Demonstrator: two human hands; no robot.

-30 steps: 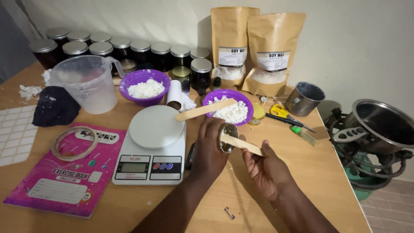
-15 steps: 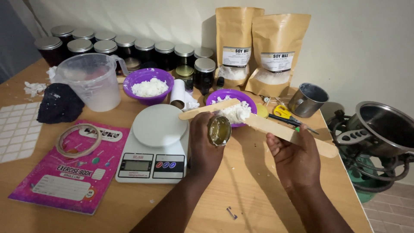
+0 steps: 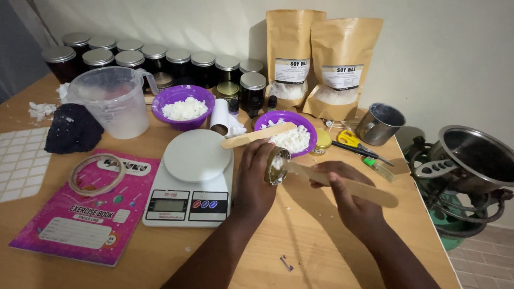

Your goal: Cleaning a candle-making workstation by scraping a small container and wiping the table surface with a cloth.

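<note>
A small round tin (image 3: 278,165) is being held tilted on its side above the counter (image 3: 316,241), its open mouth facing right and its inside looking glossy and greenish-gold; a flat wooden stick (image 3: 348,185) is reaching into that mouth, pale and long, running out to the right. The wooden counter is carrying a white digital kitchen scale (image 3: 191,179) just left of the tin, a pink exercise book (image 3: 80,225) with a roll of clear tape (image 3: 97,174) lying on it, a clear plastic measuring jug (image 3: 115,101), and two purple bowls (image 3: 184,107) of white wax flakes, the nearer one (image 3: 289,131) bearing a second wooden stick (image 3: 258,135) across its rim. Dark lidded jars (image 3: 155,59) are standing in rows at the back beside two brown paper pouches (image 3: 321,64) leaning on a plain pale wall, with a metal cup (image 3: 379,123), yellow-handled scissors (image 3: 350,142) and, off the counter's right edge, a metal pot (image 3: 474,158) on a burner. The left hand (image 3: 256,179) is curling closed around the tin, fingers wrapped over its back. The right hand (image 3: 342,195) is pinching shut on the stick near its middle.
</note>
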